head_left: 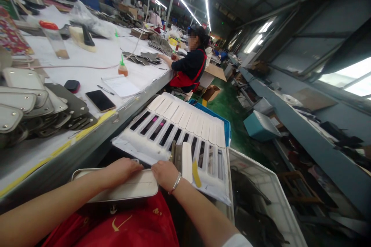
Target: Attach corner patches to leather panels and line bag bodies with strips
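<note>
- Cream-faced panel (pixel 129 190) lies above the red apron (pixel 124 227).
- Left hand (pixel 121 170): fingers grasp its far edge.
- Right hand (pixel 165 175): fingers grasp its far-right corner.

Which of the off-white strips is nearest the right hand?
The lone off-white strip between the braceleted right hand and the yellow strip; the other off-white strips lie side by side in a row farther away.

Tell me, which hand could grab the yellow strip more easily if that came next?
Probably the right hand: it sits nearer the yellow strip, while the left hand lies farther off, over the pale panel.
</note>
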Tool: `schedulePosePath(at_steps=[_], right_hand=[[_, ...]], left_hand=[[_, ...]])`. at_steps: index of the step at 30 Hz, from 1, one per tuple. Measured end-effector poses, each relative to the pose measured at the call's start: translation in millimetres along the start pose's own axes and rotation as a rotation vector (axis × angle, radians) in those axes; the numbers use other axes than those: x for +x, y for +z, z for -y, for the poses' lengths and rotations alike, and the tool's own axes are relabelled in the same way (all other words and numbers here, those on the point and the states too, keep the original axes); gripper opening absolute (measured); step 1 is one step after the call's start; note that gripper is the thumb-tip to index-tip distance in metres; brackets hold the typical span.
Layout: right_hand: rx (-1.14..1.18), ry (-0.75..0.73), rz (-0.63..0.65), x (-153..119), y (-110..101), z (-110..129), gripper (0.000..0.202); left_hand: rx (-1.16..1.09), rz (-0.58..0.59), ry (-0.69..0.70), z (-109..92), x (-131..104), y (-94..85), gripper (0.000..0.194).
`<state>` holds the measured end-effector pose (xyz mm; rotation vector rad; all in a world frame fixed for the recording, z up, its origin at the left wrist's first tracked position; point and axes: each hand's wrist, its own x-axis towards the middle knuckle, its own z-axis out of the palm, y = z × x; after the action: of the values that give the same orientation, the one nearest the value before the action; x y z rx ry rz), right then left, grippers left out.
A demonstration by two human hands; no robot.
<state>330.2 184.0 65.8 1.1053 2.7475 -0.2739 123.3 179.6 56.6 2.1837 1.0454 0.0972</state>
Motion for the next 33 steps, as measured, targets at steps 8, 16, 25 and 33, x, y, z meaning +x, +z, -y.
schedulePosePath(at_steps=[8,16,25,33], right_hand=[[-0.016,-0.076,0.011,-12,2,5,0.017],[-0.159,-0.175,0.04,-8,-15,16,0.029],[0.476,-0.036,0.411,51,-21,-23,0.028],[0.676,0.015,0.461,56,-8,-26,0.038]], left_hand=[[0.158,-0.026,0.083,4,-10,8.7,0.04],[0.542,-0.105,0.192,-2,-14,18.7,0.046],[0.536,-0.152,0.198,0,-22,19.4,0.051],[0.1,0.059,0.111,49,-67,-26.9,0.052]])
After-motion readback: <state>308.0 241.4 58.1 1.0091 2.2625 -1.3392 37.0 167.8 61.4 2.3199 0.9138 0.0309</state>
